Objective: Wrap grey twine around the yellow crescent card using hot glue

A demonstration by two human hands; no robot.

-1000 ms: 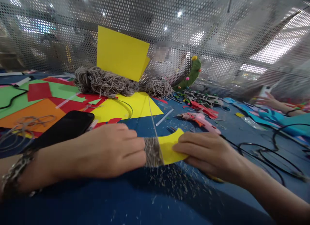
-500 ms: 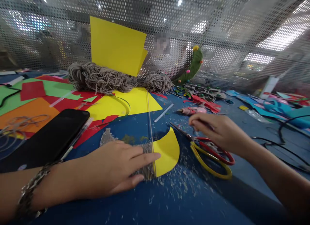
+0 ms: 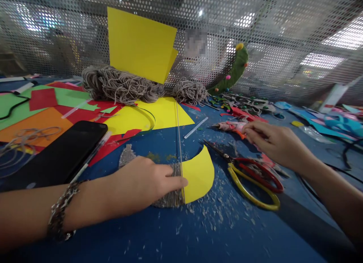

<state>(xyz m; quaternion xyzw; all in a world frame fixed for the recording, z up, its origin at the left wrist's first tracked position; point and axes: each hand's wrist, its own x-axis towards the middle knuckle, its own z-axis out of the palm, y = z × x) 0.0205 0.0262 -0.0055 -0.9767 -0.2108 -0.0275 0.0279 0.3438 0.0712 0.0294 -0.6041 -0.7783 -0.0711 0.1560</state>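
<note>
- A person's left hand (image 3: 141,185) steadies a yellow crescent card (image 3: 200,174) on the blue worktop (image 3: 113,240); its fingers grasp nothing, lying over the piece with the index finger stretched onto the bare yellow end;
- Gray yarn wrapping (image 3: 171,197) covers the card's middle, partly beneath that hand; a single strand (image 3: 178,134) runs from beside a small yarn bundle (image 3: 190,92) down across the card, at the wrapping's edge;
- The right hand (image 3: 276,144) reaches over a pink glue gun (image 3: 231,127), fingers curled at its body; whether they grip it, one cannot tell;
- Scissors (image 3: 227,156) with red and yellow handles lie between the card and the right hand, blades pointing away from the wearer; pale clippings (image 3: 218,210) litter the surface nearby;
- A black phone (image 3: 82,142) rests left of the card, near sheets of orange, red and green paper (image 3: 42,123);
- Behind, a large yarn skein (image 3: 121,85) sits below an upright yellow sheet (image 3: 138,44), before a perforated metal screen (image 3: 85,28).
</note>
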